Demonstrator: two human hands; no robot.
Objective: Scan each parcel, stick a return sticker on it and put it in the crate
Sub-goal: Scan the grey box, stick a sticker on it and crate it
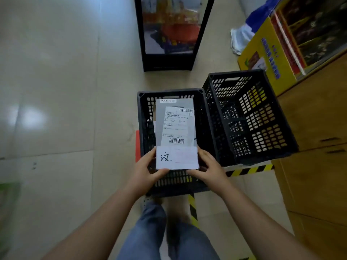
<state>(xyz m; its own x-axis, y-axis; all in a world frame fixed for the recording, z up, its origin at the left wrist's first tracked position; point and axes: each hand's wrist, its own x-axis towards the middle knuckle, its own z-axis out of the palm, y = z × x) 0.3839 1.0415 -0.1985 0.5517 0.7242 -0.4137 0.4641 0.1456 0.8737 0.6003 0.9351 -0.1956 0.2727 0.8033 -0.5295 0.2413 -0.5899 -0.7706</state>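
Head view looks down on pale floor tiles (56,91), wide and bare to the left, with a wooden cabinet (315,166) closing in the right side. Two black slatted crates sit ahead: the right crate (249,119) is tipped and looks unfilled, while the near crate (144,113) lies directly under a grey flat parcel (174,117) bearing a shipping label (176,126). Both hands grip the parcel's near end, left hand (146,169) and right hand (208,169), thumbs beside a white sticker (177,158). Probably the sticker is being smoothed down; pressing from its middle outward should seat the edges. Room beyond the crate rims looks ample for lowering the parcel straight in.
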